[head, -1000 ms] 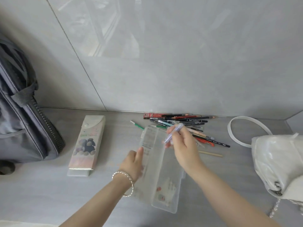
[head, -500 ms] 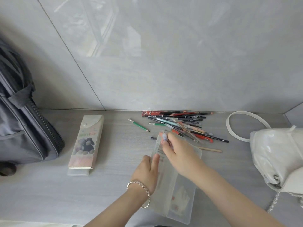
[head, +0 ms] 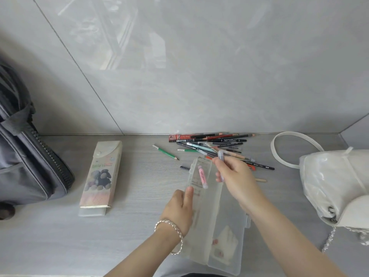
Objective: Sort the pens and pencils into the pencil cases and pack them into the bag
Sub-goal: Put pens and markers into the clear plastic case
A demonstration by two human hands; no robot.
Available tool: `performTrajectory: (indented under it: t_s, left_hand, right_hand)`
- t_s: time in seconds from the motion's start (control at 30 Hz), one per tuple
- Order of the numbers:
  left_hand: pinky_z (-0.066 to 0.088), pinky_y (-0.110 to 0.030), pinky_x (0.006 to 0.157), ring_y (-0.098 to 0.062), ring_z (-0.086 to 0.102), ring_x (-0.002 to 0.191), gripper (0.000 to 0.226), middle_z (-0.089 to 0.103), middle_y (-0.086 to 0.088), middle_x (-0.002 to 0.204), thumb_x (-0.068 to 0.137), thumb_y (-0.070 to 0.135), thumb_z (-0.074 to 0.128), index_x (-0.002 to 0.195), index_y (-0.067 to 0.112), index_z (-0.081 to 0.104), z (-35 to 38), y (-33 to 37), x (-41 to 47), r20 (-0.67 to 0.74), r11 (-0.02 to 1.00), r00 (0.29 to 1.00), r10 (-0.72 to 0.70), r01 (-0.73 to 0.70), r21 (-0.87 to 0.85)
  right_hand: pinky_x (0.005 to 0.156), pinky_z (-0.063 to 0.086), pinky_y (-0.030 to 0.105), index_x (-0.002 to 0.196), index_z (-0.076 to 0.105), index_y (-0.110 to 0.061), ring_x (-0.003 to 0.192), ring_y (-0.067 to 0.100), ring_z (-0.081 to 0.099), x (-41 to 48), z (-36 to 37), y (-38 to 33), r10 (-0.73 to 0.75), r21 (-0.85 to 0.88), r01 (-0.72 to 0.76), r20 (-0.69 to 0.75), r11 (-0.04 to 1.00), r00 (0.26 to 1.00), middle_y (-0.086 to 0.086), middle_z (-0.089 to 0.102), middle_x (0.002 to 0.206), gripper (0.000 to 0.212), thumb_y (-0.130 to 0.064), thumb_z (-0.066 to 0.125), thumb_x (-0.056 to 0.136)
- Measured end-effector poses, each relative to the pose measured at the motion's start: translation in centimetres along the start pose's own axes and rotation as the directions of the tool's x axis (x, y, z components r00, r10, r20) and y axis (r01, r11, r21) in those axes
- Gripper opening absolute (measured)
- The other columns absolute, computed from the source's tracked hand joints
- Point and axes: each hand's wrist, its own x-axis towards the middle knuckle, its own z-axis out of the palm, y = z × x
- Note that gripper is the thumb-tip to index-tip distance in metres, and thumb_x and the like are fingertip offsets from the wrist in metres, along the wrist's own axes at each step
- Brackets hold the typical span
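Pinching a pale lilac pen (head: 220, 155) upright between curled fingers of the right hand (head: 235, 176), just above the open clear pencil case (head: 228, 224). Resting the left hand (head: 179, 208), fingers apparently straight, on its left half, near a pink pen (head: 202, 176) inside. Pen pile (head: 217, 143) behind; grey bag (head: 30, 166) far left.
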Motion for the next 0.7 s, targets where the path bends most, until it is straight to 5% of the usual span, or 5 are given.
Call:
performTrajectory:
  t_s: [0.13, 0.3, 0.43, 0.57, 0.7]
  left_hand:
    - [0.045, -0.036, 0.077, -0.027, 0.058, 0.076, 0.043, 0.056, -0.001, 0.074, 0.094, 0.052, 0.025, 0.073, 0.018, 0.039, 0.1, 0.4, -0.5, 0.017, 0.994, 0.999, 0.042, -0.044, 0.105]
    - [0.048, -0.04, 0.083, -0.032, 0.063, 0.086, 0.043, 0.061, -0.005, 0.081, 0.093, 0.053, 0.026, 0.074, 0.018, 0.04, 0.4, 0.4, -0.5, -0.002, 0.996, 1.0, 0.012, -0.011, 0.088]
    - [0.049, -0.043, 0.084, -0.033, 0.063, 0.086, 0.042, 0.065, -0.011, 0.088, 0.094, 0.052, 0.025, 0.073, 0.018, 0.041, 0.7, 0.5, -0.5, 0.023, 0.997, 1.0, -0.006, 0.004, 0.083]
    - [0.044, -0.035, 0.079, -0.029, 0.061, 0.088, 0.041, 0.059, -0.005, 0.082, 0.095, 0.05, 0.023, 0.072, 0.019, 0.037, 0.8, 0.6, -0.7, 0.033, 0.99, 0.999, 0.009, -0.013, 0.143]
    - [0.04, -0.032, 0.072, -0.025, 0.054, 0.077, 0.041, 0.055, 0.0, 0.077, 0.095, 0.049, 0.025, 0.071, 0.018, 0.037, 0.6, 0.7, -0.7, 0.028, 0.994, 1.0, 0.006, -0.009, 0.107]
  right_hand:
    - [0.062, 0.042, 0.023, 0.071, 0.059, 0.001, 0.046, -0.002, 0.05, -0.3, 0.7, 0.4, -0.041, 0.036, 0.043, -0.043, 0.998, 0.998, -0.009, 0.05, 0.053, 0.033, -0.021, 0.049, 0.094]
    - [0.052, 0.028, 0.013, 0.05, 0.051, -0.01, 0.053, 0.004, 0.042, -0.9, 2.2, 1.0, -0.133, -0.303, 0.109, -0.059, 0.947, 0.989, -0.004, 0.042, 0.046, 0.048, -0.025, 0.045, 0.095]
    - [0.051, 0.034, 0.018, 0.067, 0.06, -0.007, 0.048, -0.001, 0.05, -0.6, 3.1, 1.1, -0.079, -0.327, 0.059, -0.049, 0.943, 0.996, -0.003, 0.065, 0.06, 0.035, -0.024, 0.046, 0.094]
    - [0.053, 0.044, 0.015, 0.093, 0.051, -0.018, 0.045, 0.0, 0.054, 0.5, 2.9, 1.0, -0.004, -0.273, -0.008, -0.044, 0.962, 0.999, -0.009, 0.06, 0.053, 0.006, -0.023, 0.05, 0.091]
    - [0.059, 0.044, 0.021, 0.11, 0.051, -0.016, 0.058, 0.011, 0.059, 0.6, 2.6, 1.5, -0.066, -0.345, 0.046, -0.045, 0.937, 0.997, -0.015, 0.051, 0.047, 0.022, -0.021, 0.057, 0.089]
